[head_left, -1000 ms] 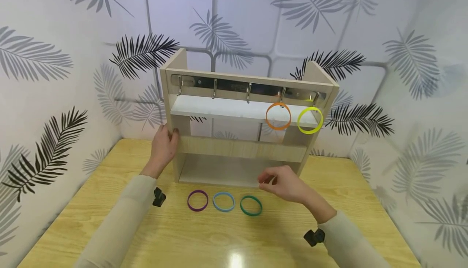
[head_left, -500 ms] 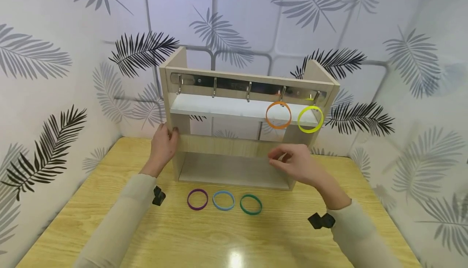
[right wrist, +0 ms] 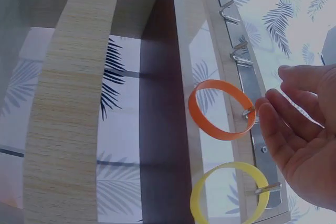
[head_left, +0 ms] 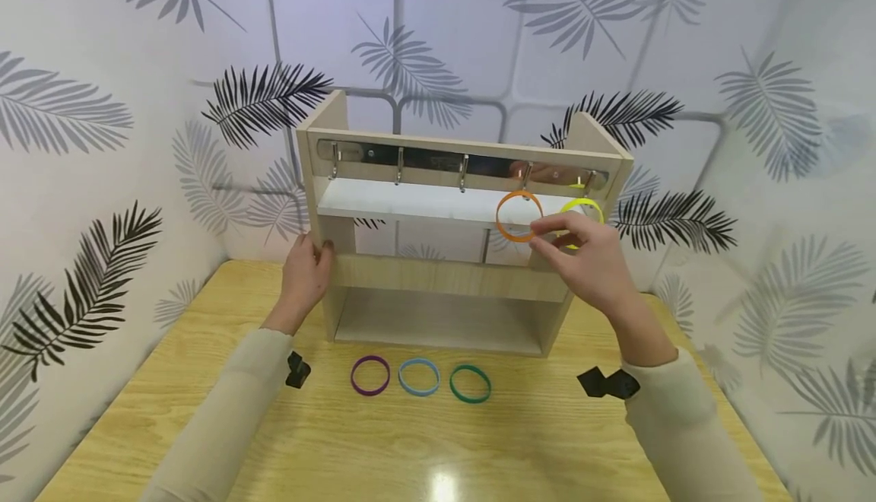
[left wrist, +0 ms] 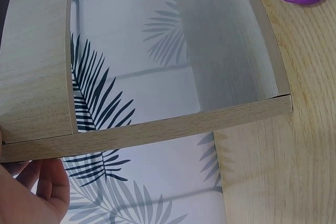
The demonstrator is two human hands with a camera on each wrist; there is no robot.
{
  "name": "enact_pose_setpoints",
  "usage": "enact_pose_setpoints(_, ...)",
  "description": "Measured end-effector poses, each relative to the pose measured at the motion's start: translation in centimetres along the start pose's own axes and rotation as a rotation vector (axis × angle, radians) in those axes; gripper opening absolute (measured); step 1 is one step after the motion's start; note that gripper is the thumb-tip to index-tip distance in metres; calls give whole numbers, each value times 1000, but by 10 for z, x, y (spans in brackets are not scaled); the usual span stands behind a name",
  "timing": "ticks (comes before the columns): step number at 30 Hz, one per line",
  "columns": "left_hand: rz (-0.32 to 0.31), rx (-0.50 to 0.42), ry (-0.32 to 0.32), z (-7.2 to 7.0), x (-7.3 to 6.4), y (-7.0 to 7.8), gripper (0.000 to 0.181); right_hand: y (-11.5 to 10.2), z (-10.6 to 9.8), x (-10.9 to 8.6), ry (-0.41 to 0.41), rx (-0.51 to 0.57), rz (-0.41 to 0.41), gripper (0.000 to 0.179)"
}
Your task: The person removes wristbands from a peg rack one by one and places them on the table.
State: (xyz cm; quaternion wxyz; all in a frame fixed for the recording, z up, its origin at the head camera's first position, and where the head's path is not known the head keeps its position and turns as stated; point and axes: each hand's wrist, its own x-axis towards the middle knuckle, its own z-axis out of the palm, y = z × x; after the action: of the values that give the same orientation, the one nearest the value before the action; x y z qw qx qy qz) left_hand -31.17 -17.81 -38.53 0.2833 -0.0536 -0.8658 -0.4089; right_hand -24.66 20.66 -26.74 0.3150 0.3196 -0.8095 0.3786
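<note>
My left hand (head_left: 306, 274) grips the left side panel of a pale wooden shelf (head_left: 452, 278); in the left wrist view its fingers (left wrist: 50, 184) curl against the panel's edge. An orange wristband (head_left: 498, 217) and a yellow wristband (right wrist: 197, 198) hang from the two rightmost hooks of a metal hook rail (head_left: 431, 160). My right hand (head_left: 591, 255) is raised before them, overlapping the yellow band. In the right wrist view its fingertips (right wrist: 269, 116) lie close beside the orange band and its hook, with a gap between thumb and fingers.
On the wooden table (head_left: 383, 449) in front of the shelf lie a purple band (head_left: 353, 384), a light blue band (head_left: 419, 393) and a green band (head_left: 470, 400) in a row. Leaf-patterned walls (head_left: 452, 46) stand behind and at both sides.
My right hand has risen from above the table near the green band to the hanging orange and yellow bands. The left hand has stayed on the shelf's side panel.
</note>
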Motion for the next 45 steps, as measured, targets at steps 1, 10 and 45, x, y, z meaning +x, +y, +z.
enact_pose_setpoints(1,-4,2,-3,0,0,0,39,-1,0,2,15,8,-7,20)
enact_pose_setpoints(10,-22,-5,-19,1,-5,-3,40,1,4,22,55,-143,37,25)
enact_pose_setpoints(45,-3,2,7,-1,0,2,37,-11,4,27,1,-74,218,17)
